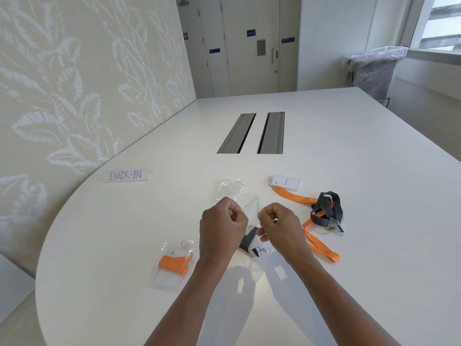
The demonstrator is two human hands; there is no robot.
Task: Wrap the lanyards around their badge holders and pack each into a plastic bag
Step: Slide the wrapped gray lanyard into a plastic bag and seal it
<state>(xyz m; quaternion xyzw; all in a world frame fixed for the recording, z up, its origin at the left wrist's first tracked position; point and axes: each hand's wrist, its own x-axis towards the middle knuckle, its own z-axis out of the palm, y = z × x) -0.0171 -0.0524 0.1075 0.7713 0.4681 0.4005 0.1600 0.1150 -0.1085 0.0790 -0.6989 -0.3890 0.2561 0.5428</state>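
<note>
My left hand [222, 226] and my right hand [279, 224] are raised over the white table [349, 283], each pinching an edge of a clear plastic bag [250, 208] held between them. Below the hands lies a badge holder wrapped in a black lanyard [249, 242] with a metal clip. At the left sits a packed bag holding an orange-wrapped badge holder [175, 264]. To the right lie a white badge holder [287, 183] on a loose orange lanyard [316, 243] and a bunched black lanyard [326, 211].
Spare clear bags [229, 188] lie just beyond my hands. A "CHECK-IN" sign [126, 175] stands at the left by the patterned wall. Two grey cable slots [252, 133] are set in the table's middle. A plastic-covered bin [374, 71] stands at the far right.
</note>
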